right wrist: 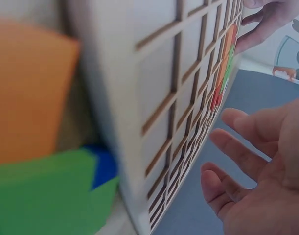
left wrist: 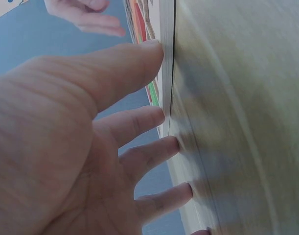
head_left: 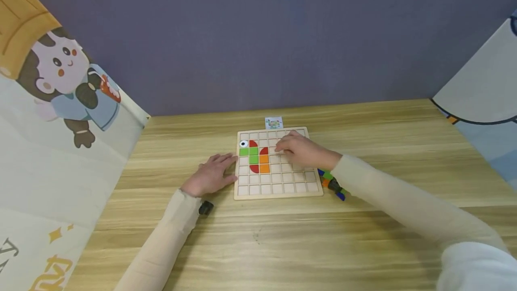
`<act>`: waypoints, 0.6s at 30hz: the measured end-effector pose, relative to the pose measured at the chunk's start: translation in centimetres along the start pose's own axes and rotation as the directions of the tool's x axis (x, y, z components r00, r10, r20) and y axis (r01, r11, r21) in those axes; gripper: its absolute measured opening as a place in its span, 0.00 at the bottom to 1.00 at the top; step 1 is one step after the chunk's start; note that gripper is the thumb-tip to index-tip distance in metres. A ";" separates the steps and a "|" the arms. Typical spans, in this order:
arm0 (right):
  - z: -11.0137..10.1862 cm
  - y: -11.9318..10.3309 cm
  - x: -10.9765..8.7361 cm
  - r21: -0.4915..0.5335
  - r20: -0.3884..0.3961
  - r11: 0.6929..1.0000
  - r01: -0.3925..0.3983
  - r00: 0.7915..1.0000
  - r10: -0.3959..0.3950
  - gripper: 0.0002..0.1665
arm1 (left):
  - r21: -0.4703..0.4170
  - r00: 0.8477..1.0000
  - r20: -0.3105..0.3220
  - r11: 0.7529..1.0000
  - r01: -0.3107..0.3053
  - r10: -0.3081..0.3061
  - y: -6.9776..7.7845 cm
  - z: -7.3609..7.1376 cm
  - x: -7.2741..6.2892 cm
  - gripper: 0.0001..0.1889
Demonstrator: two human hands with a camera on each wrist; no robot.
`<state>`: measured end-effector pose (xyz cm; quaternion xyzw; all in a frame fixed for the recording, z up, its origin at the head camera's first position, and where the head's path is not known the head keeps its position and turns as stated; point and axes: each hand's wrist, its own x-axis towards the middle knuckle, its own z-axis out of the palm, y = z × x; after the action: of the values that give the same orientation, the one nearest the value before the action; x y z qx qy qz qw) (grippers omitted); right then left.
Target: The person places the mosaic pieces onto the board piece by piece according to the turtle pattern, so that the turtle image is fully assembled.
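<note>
person at a gridded wooden board [head_left: 277,188], which lies flat on the table [head_left: 242,246]. the left hand [head_left: 212,175] rests at the board's left edge, its fingers spread and released, the thumb and index finger at the rim; this placement probably steadies the frame against sliding. the right hand [head_left: 302,151] hangs over the upper right cells, its fingers loosely bent; the right wrist view shows nothing grasped between them, and whether a fingertip touches a cell cannot be told.

the filled cells lie toward the left: an eye tile [head_left: 244,143] in the upper left, green squares [head_left: 253,159] beside and below it, orange squares [head_left: 264,168] in the next column, and red rounded tiles [head_left: 254,169] at the ends of columns. each sits within the raised grid lines, which presumably keep neighbours from shifting. a picture card [head_left: 273,123] lies just beyond the far edge, apparently set there to be seen without being covered by either hand. loose pieces [head_left: 328,176], orange, green and blue, lie beside the right edge near the right forearm, a spot that seems chosen for short reach.
</note>
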<state>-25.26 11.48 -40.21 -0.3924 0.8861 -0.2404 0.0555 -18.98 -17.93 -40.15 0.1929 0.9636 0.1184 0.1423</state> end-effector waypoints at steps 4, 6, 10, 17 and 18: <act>-0.4 0.7 -0.9 0.012 -0.006 1.000 -0.011 1.000 0.011 0.16 | -0.008 1.000 0.000 1.000 0.000 0.000 0.0 0.0 -0.1 0.33; -0.6 1.1 -1.3 0.010 -0.012 1.000 -0.013 1.000 0.014 0.15 | -0.010 1.000 -0.001 1.000 -0.002 0.002 -0.1 0.0 -0.1 0.33; -1.1 1.9 -2.5 0.004 -0.027 0.999 -0.041 0.999 0.041 0.13 | -0.015 1.000 -0.001 1.000 -0.006 0.006 -0.2 0.1 0.0 0.33; -1.6 3.4 -5.2 -0.017 -0.057 0.998 -0.057 0.997 0.056 0.08 | -0.022 1.000 0.006 1.000 0.000 0.000 -0.2 0.1 0.1 0.33; -1.6 3.6 -5.6 -0.021 -0.058 0.998 -0.054 0.997 0.053 0.07 | -0.021 1.000 0.006 1.000 0.002 -0.002 -0.2 0.1 0.1 0.34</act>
<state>-24.29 18.22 -40.96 -0.3621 0.9001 -0.2400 0.0320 -19.08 -18.07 -40.31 0.1909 0.9621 0.1275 0.1475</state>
